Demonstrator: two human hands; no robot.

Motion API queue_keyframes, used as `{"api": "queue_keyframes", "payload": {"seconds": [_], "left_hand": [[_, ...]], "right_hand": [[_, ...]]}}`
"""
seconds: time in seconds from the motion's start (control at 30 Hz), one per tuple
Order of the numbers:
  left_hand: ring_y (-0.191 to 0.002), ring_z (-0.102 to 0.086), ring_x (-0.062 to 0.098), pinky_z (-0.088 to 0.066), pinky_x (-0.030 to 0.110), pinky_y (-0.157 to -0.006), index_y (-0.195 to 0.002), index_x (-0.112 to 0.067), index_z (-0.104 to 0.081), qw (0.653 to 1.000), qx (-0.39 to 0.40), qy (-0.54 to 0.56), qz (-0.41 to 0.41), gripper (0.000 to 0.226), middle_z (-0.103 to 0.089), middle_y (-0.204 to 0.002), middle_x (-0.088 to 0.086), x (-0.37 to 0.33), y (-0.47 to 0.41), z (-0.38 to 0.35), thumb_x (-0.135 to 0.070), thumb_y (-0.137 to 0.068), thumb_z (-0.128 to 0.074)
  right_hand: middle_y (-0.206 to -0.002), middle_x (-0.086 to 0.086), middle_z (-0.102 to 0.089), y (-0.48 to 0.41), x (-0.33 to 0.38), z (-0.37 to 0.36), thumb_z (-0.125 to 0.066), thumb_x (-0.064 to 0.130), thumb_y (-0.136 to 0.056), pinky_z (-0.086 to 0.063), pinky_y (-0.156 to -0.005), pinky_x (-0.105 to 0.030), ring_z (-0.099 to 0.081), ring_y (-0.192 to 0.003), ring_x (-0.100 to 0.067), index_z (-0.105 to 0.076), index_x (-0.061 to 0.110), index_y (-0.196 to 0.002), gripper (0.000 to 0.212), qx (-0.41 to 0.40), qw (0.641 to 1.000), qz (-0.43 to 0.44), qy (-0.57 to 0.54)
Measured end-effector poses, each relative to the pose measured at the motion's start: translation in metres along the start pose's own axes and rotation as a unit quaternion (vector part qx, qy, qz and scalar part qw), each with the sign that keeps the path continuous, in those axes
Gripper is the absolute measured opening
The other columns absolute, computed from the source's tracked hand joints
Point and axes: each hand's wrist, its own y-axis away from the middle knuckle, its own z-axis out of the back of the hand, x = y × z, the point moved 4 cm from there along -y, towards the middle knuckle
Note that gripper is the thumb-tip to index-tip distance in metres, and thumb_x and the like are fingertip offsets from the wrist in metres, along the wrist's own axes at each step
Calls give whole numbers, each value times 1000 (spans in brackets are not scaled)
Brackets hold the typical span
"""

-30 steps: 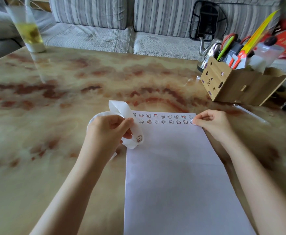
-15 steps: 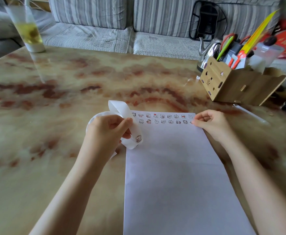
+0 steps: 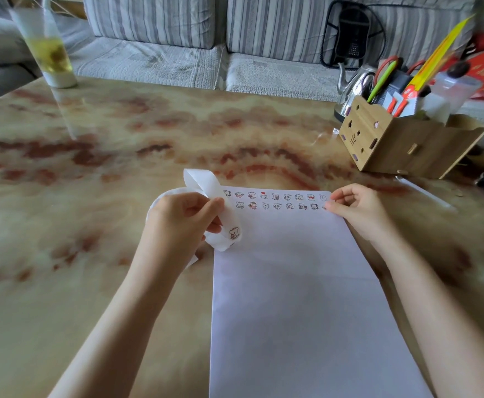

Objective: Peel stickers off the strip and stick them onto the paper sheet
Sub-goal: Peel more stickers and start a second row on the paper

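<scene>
Strip [image 3: 206, 185]: left hand [image 3: 183, 222] grips loop.
Right hand [image 3: 358, 208]: fingertips [image 3: 331, 206] on paper sheet [image 3: 292, 297] corner, pinch or press unclear.
Risk: edge sticker [image 3: 324, 208] overhangs, creases; sheet slides.

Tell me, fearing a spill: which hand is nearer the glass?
Left. Left hand grips the strip, well short of the glass; right hand touches the sheet, farther right.
</scene>
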Motion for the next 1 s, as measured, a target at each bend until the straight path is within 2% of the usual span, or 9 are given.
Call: {"api": "queue_keyframes", "payload": {"seconds": [0.17, 0.33, 0.43, 0.5, 0.6, 0.7, 0.77, 0.9, 1.0], "left_hand": [[-54, -60, -1, -43, 5, -49, -76, -6, -72, 1000, -1, 8, -6, 22, -72, -69, 4, -1, 0, 0, -20, -89, -60], [-56, -63, -1, -45, 7, -50, -75, -7, -72, 1000, -3, 17, -4, 21, -71, -68, 3, 0, 0, 2, -20, -88, -61], [-59, -65, 1, -47, 9, -51, -74, -11, -72, 1000, -6, 26, 2, 20, -71, -64, -1, 3, -1, 5, -22, -87, -61], [-61, -67, 2, -47, 9, -52, -74, -14, -72, 999, -8, 34, 8, 19, -72, -63, -3, 4, -2, 7, -23, -87, -61], [-63, -68, 5, -49, 10, -54, -74, -15, -73, 999, -12, 46, 14, 19, -72, -65, -3, 4, -4, 10, -23, -88, -62], [-65, -69, 8, -52, 15, -59, -75, -15, -73, 999, -11, 44, 13, 20, -73, -65, -4, 3, -4, 12, -24, -88, -61], [-66, -69, 8, -53, 16, -59, -77, -14, -74, 999, -7, 52, 13, 20, -73, -66, -3, 3, -5, 13, -24, -88, -60], [-65, -69, 5, -49, 12, -52, -80, -12, -74, 997, -2, 78, 8, 21, -74, -70, -1, 1, -5, 17, -22, -90, -59], [-63, -70, 6, -46, 12, -48, -81, -7, -73, 995, -1, 104, 16, 23, -74, -71, 0, 0, -5, 19, -21, -91, -58]], "right_hand": [[-76, 0, -56, 3, 5, 1, -60, -4, -86, -38, -53, -2, -50, -60, -2, -63, 0, -96, 10, -4, 1000, 12, 11], [-73, 0, -53, 7, 10, 1, -65, -7, -82, -36, -50, -2, -48, -45, 11, -61, -6, -97, 15, 4, 1000, 29, -11], [-72, 1, -57, 9, 11, 0, -67, -4, -81, -38, -55, -4, -50, -50, 11, -63, -5, -91, 11, -12, 999, 44, 5], [-73, 3, -62, 9, 13, 2, -69, 3, -82, -41, -64, -15, -54, -57, 9, -67, 7, -84, 4, -14, 998, 65, 23], [-80, 9, -62, 10, 17, 1, -73, 17, -81, -36, -69, -22, -49, -72, 1, -69, 31, -78, 14, -8, 986, 130, 103], [-89, 15, -57, 15, 29, -7, -74, 25, -81, -29, -80, -8, -42, -93, -15, -69, 36, -89, 15, 30, 968, 178, 176], [-94, 15, -60, 24, 51, -5, -70, 24, -84, -29, -79, -4, -44, -99, -16, -69, 35, -89, 12, 36, 970, 196, 139], [-94, 5, -71, 55, 114, -9, -65, 18, -88, -45, -82, -22, -61, -93, -17, -73, 22, -89, 9, 83, 975, 197, -63], [-90, 6, -71, 78, 136, -52, -69, 19, -86, -46, -76, -22, -63, -84, -12, -72, 22, -89, 5, 181, 962, 200, -37]]}}
